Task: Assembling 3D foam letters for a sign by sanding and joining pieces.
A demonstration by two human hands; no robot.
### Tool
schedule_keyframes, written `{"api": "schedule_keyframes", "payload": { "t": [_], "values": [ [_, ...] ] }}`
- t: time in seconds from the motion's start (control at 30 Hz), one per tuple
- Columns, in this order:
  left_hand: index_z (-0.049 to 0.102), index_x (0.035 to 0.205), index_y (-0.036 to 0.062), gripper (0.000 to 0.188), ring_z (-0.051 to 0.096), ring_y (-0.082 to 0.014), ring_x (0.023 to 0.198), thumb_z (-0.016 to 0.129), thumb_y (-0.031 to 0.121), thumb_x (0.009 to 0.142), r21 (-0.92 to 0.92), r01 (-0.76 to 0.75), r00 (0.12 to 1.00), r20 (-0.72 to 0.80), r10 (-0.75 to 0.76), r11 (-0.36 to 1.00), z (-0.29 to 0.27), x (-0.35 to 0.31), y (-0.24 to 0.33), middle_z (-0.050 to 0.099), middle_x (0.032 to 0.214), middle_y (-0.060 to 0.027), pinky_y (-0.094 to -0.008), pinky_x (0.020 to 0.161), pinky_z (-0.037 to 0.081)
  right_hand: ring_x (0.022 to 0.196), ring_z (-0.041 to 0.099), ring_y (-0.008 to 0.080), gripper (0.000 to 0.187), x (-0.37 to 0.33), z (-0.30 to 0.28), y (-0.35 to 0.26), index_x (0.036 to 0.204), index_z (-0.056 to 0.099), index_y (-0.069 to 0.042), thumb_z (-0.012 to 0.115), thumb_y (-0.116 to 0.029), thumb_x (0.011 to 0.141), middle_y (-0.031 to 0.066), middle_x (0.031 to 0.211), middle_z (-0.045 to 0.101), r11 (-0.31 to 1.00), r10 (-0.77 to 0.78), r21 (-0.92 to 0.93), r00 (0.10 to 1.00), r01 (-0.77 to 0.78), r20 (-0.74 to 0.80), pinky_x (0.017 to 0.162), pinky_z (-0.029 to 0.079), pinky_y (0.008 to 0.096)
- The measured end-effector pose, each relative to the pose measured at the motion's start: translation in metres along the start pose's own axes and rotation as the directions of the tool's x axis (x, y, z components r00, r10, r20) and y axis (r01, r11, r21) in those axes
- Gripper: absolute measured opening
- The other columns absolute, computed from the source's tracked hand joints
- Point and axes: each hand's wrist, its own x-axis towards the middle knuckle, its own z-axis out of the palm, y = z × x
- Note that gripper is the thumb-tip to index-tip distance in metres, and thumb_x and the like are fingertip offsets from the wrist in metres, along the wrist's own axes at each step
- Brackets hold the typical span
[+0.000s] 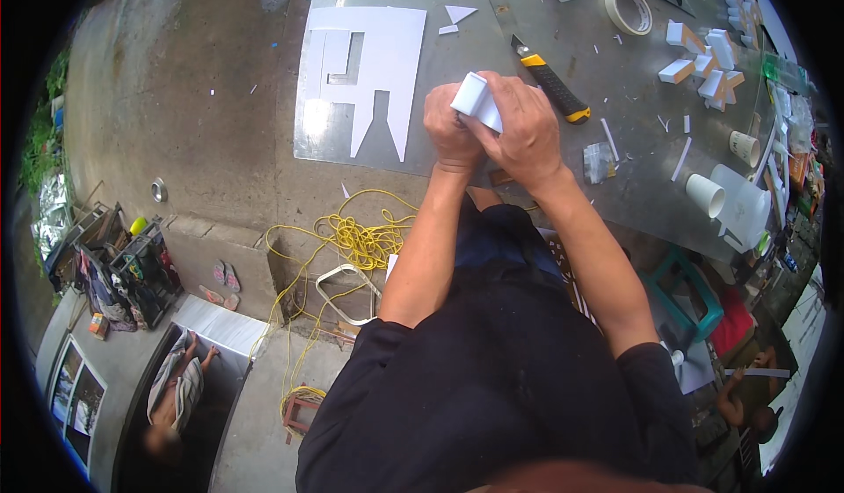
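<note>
Both my hands are closed around a small white block-shaped piece (472,95), held up over the near edge of the table. My left hand (448,132) wraps its left side. From the right, my right hand (526,128) grips it with thumb and fingers; part of the piece is hidden between the hands. Just beyond my right hand lies a yellow and black utility knife (552,81) with its blade out. To the left of my hands rests a flat white sheet (400,71) with shapes cut out of it. Small white triangular offcuts (460,14) lie beyond my hands.
A roll of masking tape (628,11) and several white and brown blocks (703,66) sit at the far right of the table (492,40). Paper cups (705,195) stand at the right edge. Yellow cord (365,238) lies coiled on the left. Two people are lower down, one in a doorway.
</note>
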Motion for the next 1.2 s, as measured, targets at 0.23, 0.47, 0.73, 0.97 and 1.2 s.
{"api": "schedule_keyframes", "payload": {
  "t": [0.23,0.47,0.73,0.97,1.2],
  "values": [
    [0.066,0.083,0.0063,0.018,0.062,-0.0285,0.088,0.071,0.02,0.073,0.232,-0.013,0.996,0.089,-0.008,0.973,-0.0073,0.0034,0.0012,0.065,0.085,-0.0081,-0.0399,0.077,0.042,0.088,0.063,0.0299,0.053,0.0003,-0.0006,-0.0002,0.121,0.057,-0.003,0.079,-0.023,0.077,0.0121,0.102,0.065,1.0,-0.001,0.009,1.0,0.001,0.0,0.075,0.047,0.0392],
    [0.067,0.083,0.008,0.015,0.06,-0.0273,0.085,0.07,0.02,0.074,0.277,0.008,0.99,0.131,-0.045,0.961,-0.0048,0.0014,-0.0005,0.062,0.082,-0.0054,-0.0388,0.075,0.04,0.088,0.063,0.0299,0.053,-0.0003,-0.0014,0.0006,0.121,0.057,-0.003,0.079,-0.022,0.077,0.012,0.101,0.065,1.0,0.001,0.006,1.0,-0.001,0.002,0.075,0.048,0.0395],
    [0.067,0.079,0.0118,0.012,0.052,-0.0241,0.088,0.068,0.022,0.073,0.383,-0.025,0.988,0.153,-0.037,0.923,-0.0069,0.0046,-0.0005,0.061,0.092,-0.0017,-0.0384,0.076,0.039,0.088,0.063,0.0299,0.053,0.0006,-0.0018,0.0007,0.122,0.057,-0.003,0.079,-0.023,0.077,0.0118,0.101,0.065,1.0,0.002,0.016,1.0,-0.002,0.002,0.075,0.048,0.0396],
    [0.067,0.081,0.0115,0.012,0.053,-0.0243,0.088,0.067,0.022,0.074,0.393,-0.019,0.982,0.178,-0.056,0.919,-0.0064,0.0033,0.0001,0.059,0.09,-0.0021,-0.0383,0.075,0.038,0.087,0.064,0.0298,0.053,0.0008,-0.0014,0.0003,0.121,0.057,-0.004,0.079,-0.024,0.078,0.0117,0.1,0.065,1.0,0.0,0.021,1.0,0.0,0.004,0.075,0.048,0.0394],
    [0.068,0.087,0.01,0.018,0.052,-0.0266,0.089,0.071,0.021,0.073,0.389,0.009,0.975,0.203,-0.095,0.921,-0.0082,0.0031,0.0022,0.057,0.09,-0.0039,-0.04,0.075,0.039,0.087,0.064,0.0299,0.052,0.0007,-0.0017,0.0024,0.12,0.058,-0.004,0.079,-0.024,0.078,0.0119,0.1,0.065,1.0,-0.002,0.006,1.0,0.002,0.012,0.075,0.048,0.0392]
  ]
}}
